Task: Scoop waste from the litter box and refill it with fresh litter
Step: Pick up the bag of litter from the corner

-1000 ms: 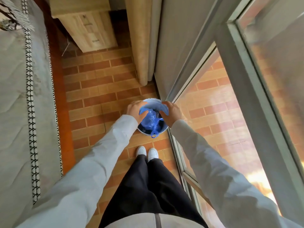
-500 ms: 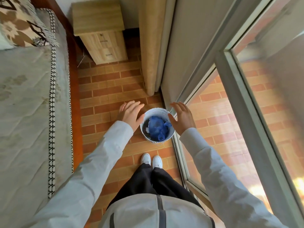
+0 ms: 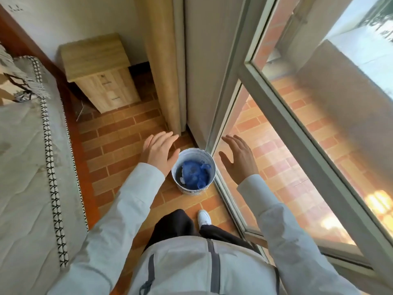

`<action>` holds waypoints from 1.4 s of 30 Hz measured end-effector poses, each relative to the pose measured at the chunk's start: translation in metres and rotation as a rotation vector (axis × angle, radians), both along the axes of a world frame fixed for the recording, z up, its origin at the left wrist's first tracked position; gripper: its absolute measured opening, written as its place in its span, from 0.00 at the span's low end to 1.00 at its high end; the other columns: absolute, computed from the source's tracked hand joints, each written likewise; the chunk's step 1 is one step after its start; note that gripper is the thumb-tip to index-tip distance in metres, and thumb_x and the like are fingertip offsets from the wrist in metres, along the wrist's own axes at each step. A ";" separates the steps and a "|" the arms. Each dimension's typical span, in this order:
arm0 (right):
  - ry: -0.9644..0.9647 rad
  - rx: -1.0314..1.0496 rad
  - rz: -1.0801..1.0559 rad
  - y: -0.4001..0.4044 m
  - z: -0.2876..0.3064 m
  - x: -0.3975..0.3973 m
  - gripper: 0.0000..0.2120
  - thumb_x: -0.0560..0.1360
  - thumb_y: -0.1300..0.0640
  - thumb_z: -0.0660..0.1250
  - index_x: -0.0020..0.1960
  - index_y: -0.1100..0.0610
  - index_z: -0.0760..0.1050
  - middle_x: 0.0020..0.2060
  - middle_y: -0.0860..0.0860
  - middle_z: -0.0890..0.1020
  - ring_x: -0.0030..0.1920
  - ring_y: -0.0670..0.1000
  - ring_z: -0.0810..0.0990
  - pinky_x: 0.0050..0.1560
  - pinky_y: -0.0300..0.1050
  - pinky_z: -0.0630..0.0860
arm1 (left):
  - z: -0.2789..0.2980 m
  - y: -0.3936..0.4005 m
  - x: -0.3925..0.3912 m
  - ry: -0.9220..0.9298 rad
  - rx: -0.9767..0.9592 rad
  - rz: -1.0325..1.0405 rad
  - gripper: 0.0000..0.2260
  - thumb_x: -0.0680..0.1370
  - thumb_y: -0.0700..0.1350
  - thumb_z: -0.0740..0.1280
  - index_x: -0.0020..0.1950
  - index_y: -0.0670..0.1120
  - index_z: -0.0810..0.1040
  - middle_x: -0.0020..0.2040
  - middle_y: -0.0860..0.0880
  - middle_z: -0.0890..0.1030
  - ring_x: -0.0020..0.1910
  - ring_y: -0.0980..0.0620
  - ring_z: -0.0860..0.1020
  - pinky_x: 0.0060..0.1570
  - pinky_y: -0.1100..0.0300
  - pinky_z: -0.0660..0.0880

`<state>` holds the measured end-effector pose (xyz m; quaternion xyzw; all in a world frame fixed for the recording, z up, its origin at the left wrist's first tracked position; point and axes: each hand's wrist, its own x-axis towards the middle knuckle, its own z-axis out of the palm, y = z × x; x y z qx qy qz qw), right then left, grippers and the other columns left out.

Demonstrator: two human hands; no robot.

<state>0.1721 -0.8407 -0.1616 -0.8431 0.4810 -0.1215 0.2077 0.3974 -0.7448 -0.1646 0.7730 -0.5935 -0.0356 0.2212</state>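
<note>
Crinkly blue plastic bag [image 3: 194, 174] — matt wooden nightstand [image 3: 100, 71], glossy brick-pattern floor [image 3: 125, 133].

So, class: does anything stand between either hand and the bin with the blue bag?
Nothing visible does. The left hand and right hand hover open on either side of the bin; the blue bag lies inside it.

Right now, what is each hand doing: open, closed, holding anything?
Left hand: open, fingers straight, holding nothing, beside the bin.
Right hand: open, fingers relaxed, holding nothing, on the bin's other side.
</note>
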 end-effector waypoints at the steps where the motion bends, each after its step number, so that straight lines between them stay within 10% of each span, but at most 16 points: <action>1: 0.006 -0.003 -0.027 0.007 0.004 -0.002 0.21 0.78 0.53 0.64 0.70 0.56 0.69 0.68 0.53 0.73 0.72 0.57 0.65 0.73 0.53 0.62 | 0.004 0.000 0.001 0.000 -0.009 -0.024 0.16 0.76 0.46 0.67 0.63 0.46 0.77 0.63 0.47 0.78 0.66 0.47 0.72 0.69 0.48 0.61; 25: -0.110 -0.186 -1.264 0.321 0.049 -0.042 0.18 0.76 0.60 0.68 0.65 0.62 0.74 0.63 0.58 0.78 0.69 0.59 0.71 0.70 0.57 0.66 | 0.055 0.052 -0.101 0.079 0.048 -1.260 0.18 0.76 0.45 0.67 0.66 0.45 0.75 0.66 0.45 0.75 0.69 0.46 0.70 0.69 0.46 0.62; 42: -0.026 -0.253 -2.162 0.649 0.055 -0.071 0.18 0.78 0.56 0.65 0.67 0.56 0.73 0.66 0.53 0.76 0.70 0.52 0.68 0.69 0.47 0.67 | 0.065 0.311 -0.338 -0.022 0.024 -2.184 0.19 0.78 0.48 0.64 0.68 0.46 0.73 0.68 0.46 0.74 0.70 0.44 0.68 0.70 0.44 0.61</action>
